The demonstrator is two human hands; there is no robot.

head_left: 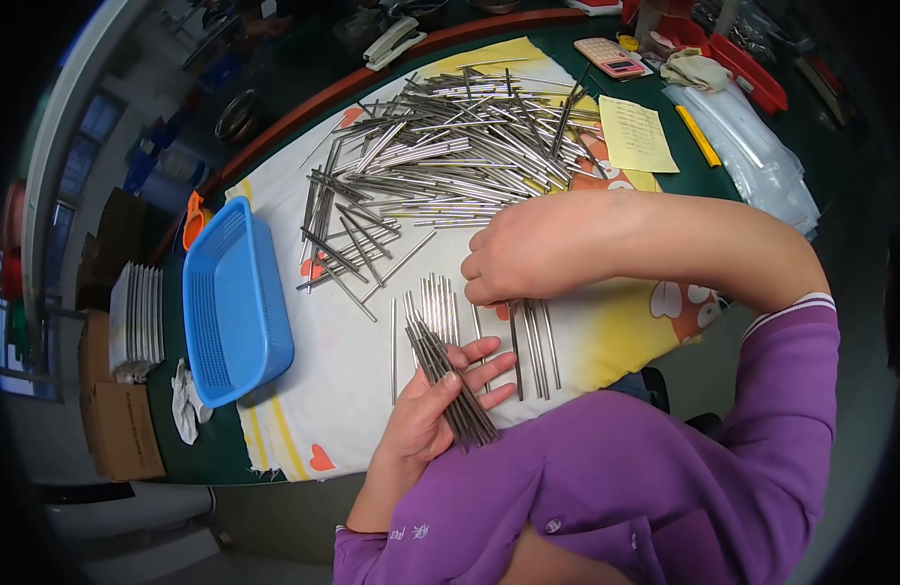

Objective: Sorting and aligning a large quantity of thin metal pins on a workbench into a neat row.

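The left hand (432,414) was turned palm up, with the fingers partly extended and spread and the thumb laid across a bundle of slender dark grey metal rods (462,398), securing it against the hand. The bundle lay tilted, its lower end near the purple garment (606,458) of the wearer. The right hand (513,255) was positioned above and to the right, back uppermost, with the fingers curled downward; whether it gripped a rod could not be determined, as the fingertips were hidden. Directly below it, a spaced group of straight metal rods (540,356) lay on a white cloth with yellow areas and red-orange figures (348,414). A closely set row of bright silver rods (438,302) lay just beyond the bundle. Farther back, a large disordered pile of silver and dark metal rods (479,146) covered the cloth. A blue rectangular perforated plastic basket (273,336) stood at the left, and a yellow paper sheet (637,136) lay beside the pile at the right.
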